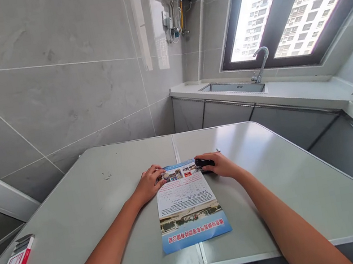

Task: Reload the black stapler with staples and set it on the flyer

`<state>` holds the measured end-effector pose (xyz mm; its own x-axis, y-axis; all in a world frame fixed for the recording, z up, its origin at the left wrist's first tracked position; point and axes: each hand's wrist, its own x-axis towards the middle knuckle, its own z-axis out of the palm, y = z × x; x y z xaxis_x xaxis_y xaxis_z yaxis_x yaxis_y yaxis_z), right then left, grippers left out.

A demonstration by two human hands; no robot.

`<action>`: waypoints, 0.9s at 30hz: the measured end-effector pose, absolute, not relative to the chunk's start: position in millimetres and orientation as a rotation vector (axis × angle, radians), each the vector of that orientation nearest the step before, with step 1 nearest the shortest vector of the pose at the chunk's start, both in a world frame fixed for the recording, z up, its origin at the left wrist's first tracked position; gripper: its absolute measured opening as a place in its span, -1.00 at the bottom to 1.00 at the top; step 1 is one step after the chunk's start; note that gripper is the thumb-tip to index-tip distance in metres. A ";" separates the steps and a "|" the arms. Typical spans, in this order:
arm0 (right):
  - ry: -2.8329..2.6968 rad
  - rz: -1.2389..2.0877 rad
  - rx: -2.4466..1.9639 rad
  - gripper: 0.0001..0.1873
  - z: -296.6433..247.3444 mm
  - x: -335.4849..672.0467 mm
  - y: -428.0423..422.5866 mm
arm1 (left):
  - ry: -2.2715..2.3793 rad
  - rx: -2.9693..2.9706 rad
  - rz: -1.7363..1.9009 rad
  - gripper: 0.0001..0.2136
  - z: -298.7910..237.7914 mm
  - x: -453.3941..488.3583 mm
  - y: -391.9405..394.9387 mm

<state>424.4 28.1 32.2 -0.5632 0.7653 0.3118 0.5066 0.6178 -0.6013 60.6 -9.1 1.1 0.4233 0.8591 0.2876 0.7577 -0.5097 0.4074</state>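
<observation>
Pinning the flyer (187,203) to the table (101,209), the left hand (148,184) lies open-fingered; the right hand (221,166) closes its grip on a black object (204,162).

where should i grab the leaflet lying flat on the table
Probably the near blue edge of the leaflet, from the person's side: it lies flat, and the far corners are under the left hand and the right hand with its black object.
</observation>
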 end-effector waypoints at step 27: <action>-2.333 0.532 -1.048 -0.47 39.6 405.0 15.8 | 1.036 2.689 0.420 -0.47 23.6 138.8 -58.7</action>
<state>405.0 15.8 39.6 -0.5635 0.7705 0.2981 0.5649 0.6226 -0.5415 138.8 -58.7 23.6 0.7089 0.6814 0.1820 0.6158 -0.7238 0.3115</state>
